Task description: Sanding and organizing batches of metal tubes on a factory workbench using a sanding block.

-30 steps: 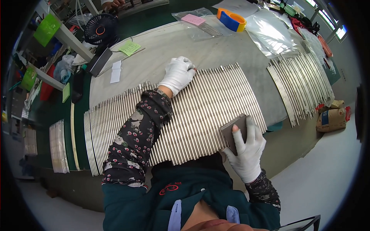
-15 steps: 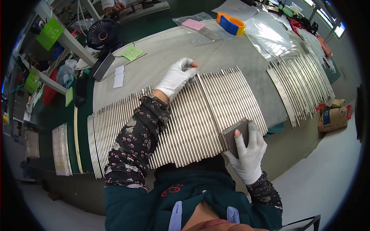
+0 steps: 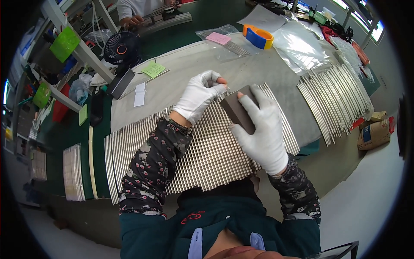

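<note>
Rubbing block now up at the far end of the metal rods

The right hand (image 3: 258, 129) has slid its dark block (image 3: 238, 110) from the near edge up to the far end of the rods (image 3: 207, 151) on the grey worktop (image 3: 258, 69), fingers pressed flat on the block. The left hand (image 3: 199, 95) stays at the rods' far ends, fingers curled, but I cannot tell if it pinches one.

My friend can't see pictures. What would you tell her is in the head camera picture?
Two white-gloved hands work over a long row of thin metal rods on a grey table. The right hand presses a dark sanding block on the rods; the left hand rests on their far ends.
</note>
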Demonstrator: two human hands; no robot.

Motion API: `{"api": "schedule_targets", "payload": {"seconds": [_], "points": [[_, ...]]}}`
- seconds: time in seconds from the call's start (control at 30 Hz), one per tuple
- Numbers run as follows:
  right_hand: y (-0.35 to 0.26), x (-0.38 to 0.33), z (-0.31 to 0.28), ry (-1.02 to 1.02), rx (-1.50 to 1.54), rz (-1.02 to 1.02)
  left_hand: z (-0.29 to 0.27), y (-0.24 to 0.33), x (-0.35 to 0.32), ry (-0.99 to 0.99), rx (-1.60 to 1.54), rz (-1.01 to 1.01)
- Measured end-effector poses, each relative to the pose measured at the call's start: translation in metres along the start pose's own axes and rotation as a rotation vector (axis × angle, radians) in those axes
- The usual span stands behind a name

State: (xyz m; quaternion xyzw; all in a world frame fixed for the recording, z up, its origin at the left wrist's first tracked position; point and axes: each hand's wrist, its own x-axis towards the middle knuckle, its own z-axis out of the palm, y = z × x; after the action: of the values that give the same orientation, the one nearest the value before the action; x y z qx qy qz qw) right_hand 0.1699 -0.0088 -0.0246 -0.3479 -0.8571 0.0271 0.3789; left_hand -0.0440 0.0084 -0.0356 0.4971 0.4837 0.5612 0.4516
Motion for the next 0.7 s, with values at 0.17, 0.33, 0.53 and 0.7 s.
{"api": "schedule_targets", "payload": {"seconds": [0.17,0.33,0.53,0.7], "points": [[-0.002,0.022,-0.001,-0.059,-0.236,0.238,-0.002,0.004,-0.004,0.013,0.049,-0.114],[-0.004,0.020,0.000,-0.205,-0.039,-0.012,0.001,-0.003,0.000,0.036,0.023,-0.022],[0.006,0.014,0.005,-0.021,-0.030,-0.036,-0.002,-0.009,0.002,0.039,-0.016,-0.064],[0.030,0.007,0.007,-0.033,-0.194,0.179,-0.006,-0.013,0.006,0.012,-0.021,-0.080]]}}
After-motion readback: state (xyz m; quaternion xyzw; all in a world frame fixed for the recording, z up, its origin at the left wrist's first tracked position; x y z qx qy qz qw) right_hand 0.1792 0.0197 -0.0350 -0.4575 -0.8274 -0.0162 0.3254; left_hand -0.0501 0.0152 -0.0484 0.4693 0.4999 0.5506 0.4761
